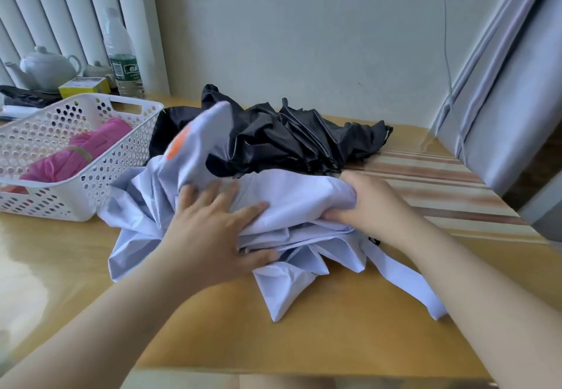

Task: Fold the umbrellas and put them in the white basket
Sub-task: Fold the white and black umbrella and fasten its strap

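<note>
**Hands on the white umbrella**

The white umbrella (292, 206) lies crumpled mid-table, right of the basket (91, 187), which holds a pink umbrella (76, 151). The left hand (213, 230) presses flat on it; the right hand (362, 203) grips its fabric. A black umbrella (289, 139) lies just beyond.

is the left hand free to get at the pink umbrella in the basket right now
Probably not yet: the left hand presses flat on the white umbrella. The pink umbrella lies uncovered in the open-topped basket, so the way looks clear.
</note>
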Available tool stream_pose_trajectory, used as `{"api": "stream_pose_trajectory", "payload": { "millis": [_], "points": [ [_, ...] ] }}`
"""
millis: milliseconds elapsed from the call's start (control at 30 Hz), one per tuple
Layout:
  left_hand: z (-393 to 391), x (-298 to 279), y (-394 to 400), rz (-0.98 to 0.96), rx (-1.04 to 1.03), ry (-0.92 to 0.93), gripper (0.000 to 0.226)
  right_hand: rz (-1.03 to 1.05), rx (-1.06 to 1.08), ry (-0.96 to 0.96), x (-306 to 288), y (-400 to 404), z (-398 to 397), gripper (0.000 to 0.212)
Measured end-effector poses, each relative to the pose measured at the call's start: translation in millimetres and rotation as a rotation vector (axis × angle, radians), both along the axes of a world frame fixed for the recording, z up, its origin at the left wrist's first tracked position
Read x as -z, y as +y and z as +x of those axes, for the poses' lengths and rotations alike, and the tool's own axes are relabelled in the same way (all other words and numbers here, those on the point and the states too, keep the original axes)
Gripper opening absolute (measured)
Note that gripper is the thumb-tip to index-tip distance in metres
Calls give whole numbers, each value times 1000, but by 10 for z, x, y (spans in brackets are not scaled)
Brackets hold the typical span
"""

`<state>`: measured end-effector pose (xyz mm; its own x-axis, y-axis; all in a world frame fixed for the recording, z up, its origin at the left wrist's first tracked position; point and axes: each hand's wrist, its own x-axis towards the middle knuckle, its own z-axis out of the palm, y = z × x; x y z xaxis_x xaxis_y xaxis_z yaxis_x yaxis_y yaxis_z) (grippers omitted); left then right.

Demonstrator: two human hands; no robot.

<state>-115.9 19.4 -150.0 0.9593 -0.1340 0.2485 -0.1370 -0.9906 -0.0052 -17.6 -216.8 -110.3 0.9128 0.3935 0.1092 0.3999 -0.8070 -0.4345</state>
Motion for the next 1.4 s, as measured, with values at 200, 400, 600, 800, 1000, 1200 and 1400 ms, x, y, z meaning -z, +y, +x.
{"api": "stream_pose_trajectory", "payload": {
  "millis": [200,400,600,800,1000,1200,1400],
  "points": [
    [-28,-152,67,-13,-184,46,88,415,-86,352,-79,-30,74,27],
    [48,-252,-92,-188,-66,-168,62,386,-143,376,-102,-78,75,20],
    [175,-15,-92,-373,-57,33,88,146,-129,259,-67,-6,-35,25],
    [166,15,-236,-426,-96,226,49,319,-138,338,-136,-166,47,11],
    [207,13,-183,-484,-98,260,46,696,-370,897,-88,-308,146,64],
    [212,12,-206,-528,-114,274,47,880,-340,948,-40,-266,159,58],
    [219,63,-261,-537,-138,270,48,694,91,654,-171,-451,283,49]
  ]
}}
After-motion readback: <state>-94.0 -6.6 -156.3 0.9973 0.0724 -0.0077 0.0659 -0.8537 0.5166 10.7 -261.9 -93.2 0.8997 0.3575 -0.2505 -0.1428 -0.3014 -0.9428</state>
